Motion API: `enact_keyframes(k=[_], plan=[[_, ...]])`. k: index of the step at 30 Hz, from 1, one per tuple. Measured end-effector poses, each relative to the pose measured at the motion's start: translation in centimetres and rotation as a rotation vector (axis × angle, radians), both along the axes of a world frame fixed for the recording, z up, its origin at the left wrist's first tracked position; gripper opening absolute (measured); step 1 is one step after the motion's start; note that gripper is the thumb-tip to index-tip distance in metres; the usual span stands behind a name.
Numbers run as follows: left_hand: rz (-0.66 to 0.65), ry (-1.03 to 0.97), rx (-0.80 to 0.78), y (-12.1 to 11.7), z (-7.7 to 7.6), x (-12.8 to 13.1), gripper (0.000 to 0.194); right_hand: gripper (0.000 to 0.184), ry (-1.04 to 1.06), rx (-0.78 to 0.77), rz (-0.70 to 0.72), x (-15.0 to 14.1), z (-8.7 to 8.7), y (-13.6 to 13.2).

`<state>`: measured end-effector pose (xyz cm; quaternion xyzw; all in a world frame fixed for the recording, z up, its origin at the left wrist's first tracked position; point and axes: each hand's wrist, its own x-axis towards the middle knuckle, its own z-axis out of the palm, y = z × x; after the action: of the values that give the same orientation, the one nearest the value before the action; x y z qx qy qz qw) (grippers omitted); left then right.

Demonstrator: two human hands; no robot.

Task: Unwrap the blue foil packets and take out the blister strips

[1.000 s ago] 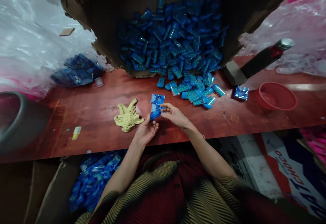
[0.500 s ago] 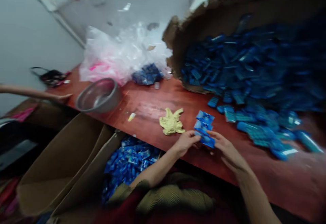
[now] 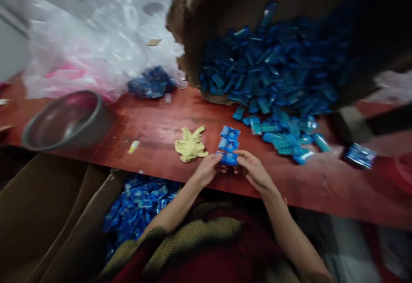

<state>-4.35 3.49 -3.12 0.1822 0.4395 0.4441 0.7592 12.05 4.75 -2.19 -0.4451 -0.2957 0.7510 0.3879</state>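
Observation:
Near the table's front edge, my left hand [image 3: 207, 170] pinches the left side of a small blue packet [image 3: 229, 159]. My right hand [image 3: 255, 169] grips the right side of the same packet, thumb on top. Just beyond it lie two more blue packets, a middle one [image 3: 228, 144] and a far one [image 3: 230, 133]; I cannot tell whether all three are joined in a strip. A crumpled pale yellow glove-like piece [image 3: 190, 145] rests left of the packets.
Blue-capped clear containers [image 3: 267, 68] spill from a torn cardboard box [image 3: 179, 21] onto the red table [image 3: 151, 141]. To the left stand a grey basin [image 3: 106, 118] and plastic bags [image 3: 106, 38]. Below the edge, an open carton [image 3: 93, 193] adjoins many blue packets [image 3: 138, 206].
My view has turned to the right, so the table items appear farther left. Another person's arm at the left has mostly gone out of view. Both hands stay on the blue packet.

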Motion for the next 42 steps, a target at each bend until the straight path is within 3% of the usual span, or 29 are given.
enact_keyframes(k=[7, 15, 19, 21, 24, 27, 31, 33, 35, 37, 39, 42], plan=[[0.056, -0.123, -0.175, 0.8, -0.1, 0.1, 0.014, 0.037, 0.114, -0.009, -0.069, -0.1, 0.3, 0.3], [0.023, -0.08, -0.108, 0.6, 0.3, 0.6, 0.021, 0.038, 0.143, -0.001, -0.025, -0.8, -0.3, 0.2], [0.006, 0.003, -0.054, 0.6, 0.4, 0.7, 0.021, 0.04, 0.062, 0.031, -0.014, -0.8, -0.5, 0.2], [0.039, 0.055, -0.043, 0.6, 0.3, 0.9, 0.02, 0.038, -0.083, 0.126, -0.044, -1.0, -0.5, 0.0], [0.096, 0.064, -0.068, 0.6, 0.2, 1.2, 0.02, 0.036, -0.4, 0.439, -0.108, -1.3, -0.3, -0.7], [0.091, 0.008, -0.131, 0.6, 0.4, 1.4, 0.017, 0.034, -0.51, 0.634, -0.044, -1.2, 0.2, -1.1], [0.105, -0.039, -0.207, 0.6, 0.8, 1.3, 0.013, 0.03, -0.472, 0.589, 0.122, 0.4, 0.8, 1.0], [0.119, -0.04, -0.243, 0.6, 0.8, 1.2, 0.015, 0.029, -0.702, 0.627, 0.07, 1.6, 1.0, 3.3], [0.132, -0.04, -0.284, 0.5, 0.9, 1.2, 0.016, 0.032, -1.077, 0.643, -0.009, 2.7, 1.1, 5.9], [0.142, -0.052, -0.321, 0.5, 1.0, 1.2, 0.015, 0.036, -1.396, 0.591, 0.055, 3.1, 1.2, 8.2], [0.144, -0.07, -0.354, 0.5, 1.2, 1.3, 0.013, 0.035, -1.564, 0.569, 0.162, 3.1, 1.2, 9.5], [0.146, -0.105, -0.382, 0.4, 1.5, 1.3, 0.016, 0.029, -1.651, 0.619, 0.27, 2.6, 1.0, 9.5]])
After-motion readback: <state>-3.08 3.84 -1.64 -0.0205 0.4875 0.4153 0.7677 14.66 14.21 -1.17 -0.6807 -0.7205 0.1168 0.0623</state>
